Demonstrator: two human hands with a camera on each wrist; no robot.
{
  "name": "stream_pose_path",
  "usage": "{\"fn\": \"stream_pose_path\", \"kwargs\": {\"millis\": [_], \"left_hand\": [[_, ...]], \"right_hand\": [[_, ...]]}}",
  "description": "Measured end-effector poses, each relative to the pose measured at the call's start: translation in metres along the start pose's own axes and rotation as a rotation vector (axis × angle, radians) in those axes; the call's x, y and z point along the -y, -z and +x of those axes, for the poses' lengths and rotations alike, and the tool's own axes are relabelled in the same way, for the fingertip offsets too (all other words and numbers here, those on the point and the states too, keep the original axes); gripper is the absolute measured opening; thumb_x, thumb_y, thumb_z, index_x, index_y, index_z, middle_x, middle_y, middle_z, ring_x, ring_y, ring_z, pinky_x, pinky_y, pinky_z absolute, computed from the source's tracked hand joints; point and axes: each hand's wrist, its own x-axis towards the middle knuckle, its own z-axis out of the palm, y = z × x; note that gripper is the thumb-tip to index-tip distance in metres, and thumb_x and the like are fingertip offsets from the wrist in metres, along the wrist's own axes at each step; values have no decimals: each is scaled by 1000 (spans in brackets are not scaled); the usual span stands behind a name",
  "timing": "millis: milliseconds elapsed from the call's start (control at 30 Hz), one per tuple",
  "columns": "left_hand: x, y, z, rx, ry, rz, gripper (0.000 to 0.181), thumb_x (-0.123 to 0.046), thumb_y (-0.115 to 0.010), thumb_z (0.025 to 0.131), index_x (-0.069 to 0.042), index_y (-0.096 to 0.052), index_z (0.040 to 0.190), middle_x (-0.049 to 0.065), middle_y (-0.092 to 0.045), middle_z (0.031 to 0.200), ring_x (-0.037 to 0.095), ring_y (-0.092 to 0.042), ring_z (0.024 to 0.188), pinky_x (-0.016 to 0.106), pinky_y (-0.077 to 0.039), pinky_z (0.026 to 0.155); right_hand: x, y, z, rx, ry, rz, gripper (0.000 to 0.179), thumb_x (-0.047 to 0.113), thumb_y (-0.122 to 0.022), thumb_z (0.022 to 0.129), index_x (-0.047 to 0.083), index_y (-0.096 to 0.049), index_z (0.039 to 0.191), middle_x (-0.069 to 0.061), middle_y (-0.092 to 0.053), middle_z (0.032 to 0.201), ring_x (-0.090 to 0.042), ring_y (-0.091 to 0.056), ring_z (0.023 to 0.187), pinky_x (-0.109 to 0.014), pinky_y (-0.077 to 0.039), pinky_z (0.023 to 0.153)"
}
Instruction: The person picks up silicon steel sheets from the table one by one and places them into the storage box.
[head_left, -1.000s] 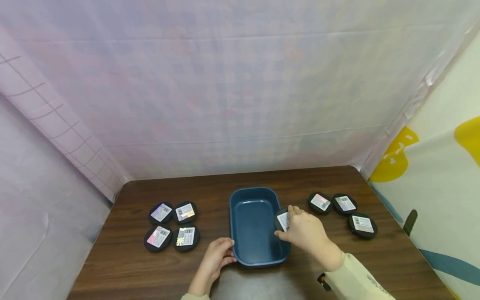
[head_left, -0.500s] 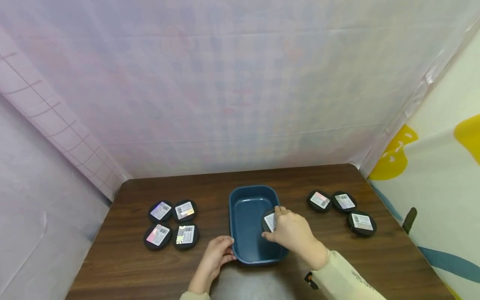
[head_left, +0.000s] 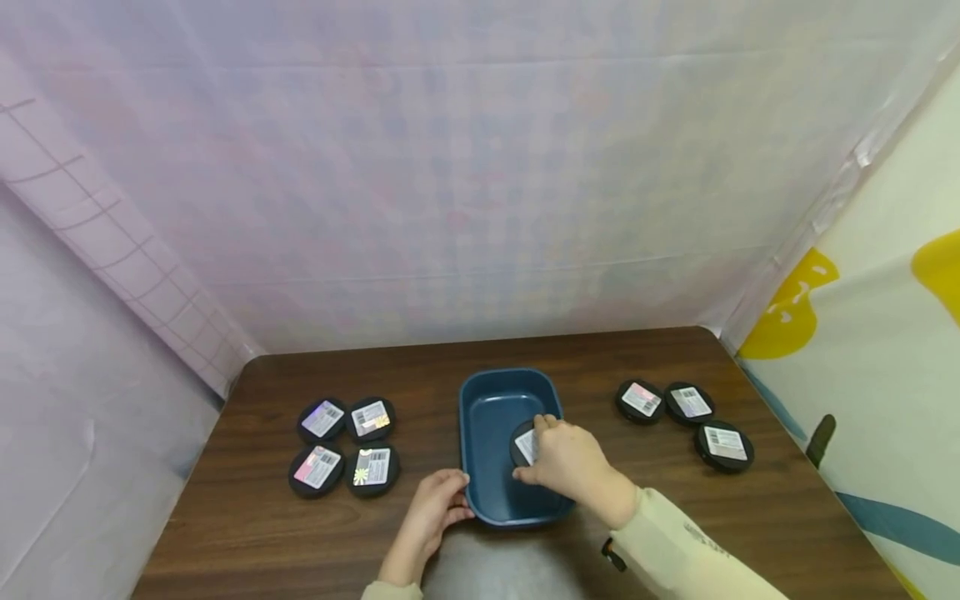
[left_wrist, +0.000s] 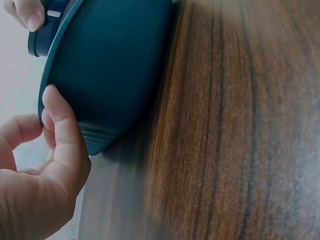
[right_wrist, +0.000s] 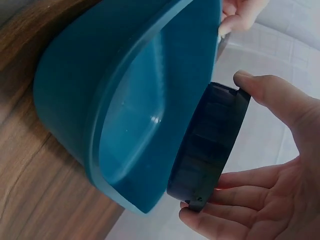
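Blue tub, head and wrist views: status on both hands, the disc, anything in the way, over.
Left hand pinching blue tub at its rim. Right hand gripping black disc above the tub. No obstruction visible beneath it.

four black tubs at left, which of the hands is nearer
Left. The left hand grips the blue bin, right of the four tubs; the right hand is farther right, holding another black tub over the bin.
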Motion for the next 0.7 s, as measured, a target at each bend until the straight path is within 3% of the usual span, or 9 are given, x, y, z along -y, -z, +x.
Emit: {"fn": "stream_pose_path", "kwargs": {"millis": [700], "left_hand": [[-1, 0, 0, 5, 4, 2, 30, -10, -51, 87, 14, -48, 105, 2, -50, 70, 9, -50, 59, 21, -51, 53]], "right_hand": [[11, -29, -1, 82, 67, 26, 76, 48, -83, 56, -10, -58, 98, -15, -61, 80, -19, -56, 60, -34, -49, 51]]}}
